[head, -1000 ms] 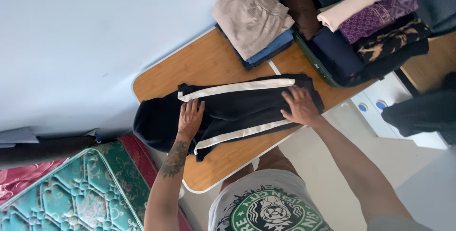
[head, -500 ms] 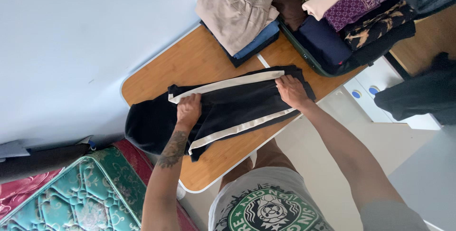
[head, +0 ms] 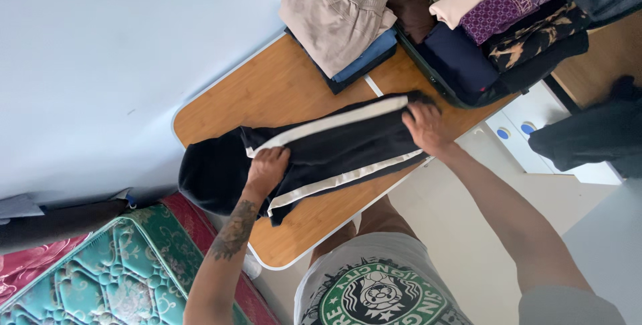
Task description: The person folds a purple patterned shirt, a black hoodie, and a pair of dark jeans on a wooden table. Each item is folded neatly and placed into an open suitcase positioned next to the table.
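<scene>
A black hooded garment [head: 334,148] with cream stripes lies folded lengthwise across a wooden table [head: 267,91]. Its hood hangs over the table's left edge. My left hand [head: 266,168] is closed on the garment's near fold beside the hood. My right hand [head: 426,128] grips the other end, at the cream stripe near the table's right side.
A stack of folded beige and blue clothes [head: 341,21] sits at the table's far side. An open suitcase [head: 468,64] packed with folded clothes lies to its right. A quilted green mattress [head: 114,265] leans at lower left. A white cabinet [head: 535,124] stands to the right.
Both hands went from lying flat on the garment to gripping it. The far striped edge has lifted and shifted slightly.
</scene>
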